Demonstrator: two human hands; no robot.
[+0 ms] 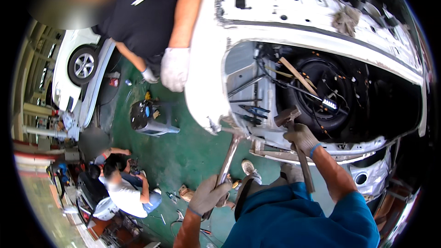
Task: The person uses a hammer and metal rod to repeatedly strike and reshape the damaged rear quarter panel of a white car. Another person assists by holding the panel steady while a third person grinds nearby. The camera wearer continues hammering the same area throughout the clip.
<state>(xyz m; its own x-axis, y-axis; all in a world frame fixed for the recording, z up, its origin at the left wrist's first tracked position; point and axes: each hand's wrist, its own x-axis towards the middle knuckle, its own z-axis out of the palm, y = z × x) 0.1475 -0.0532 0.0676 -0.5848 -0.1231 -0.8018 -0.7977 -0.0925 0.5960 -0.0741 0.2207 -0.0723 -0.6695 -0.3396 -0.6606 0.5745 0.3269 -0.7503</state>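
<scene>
White car boot (294, 34) cluttered: tyre (331, 121), stick (298, 76), pliers (255, 110). Left hand (209, 196): fingers (223, 188) clenched round metal bar (229, 158); right hand (302, 138): round hammer (304, 168).

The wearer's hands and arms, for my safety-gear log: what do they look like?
The left hand and right hand wear greyish-beige gloves with blue cuff edges. The forearms are bare. The blue shirt has a short right sleeve.

"What lies on the green floor (172, 165) to your left?"

"Pliers (172, 197), and a grey stool (164, 129) stands farther off."

"And in your car trunk (241, 80)?"

"A spare tyre (287, 101), and blue-handled pliers (255, 110) to its left."
</scene>
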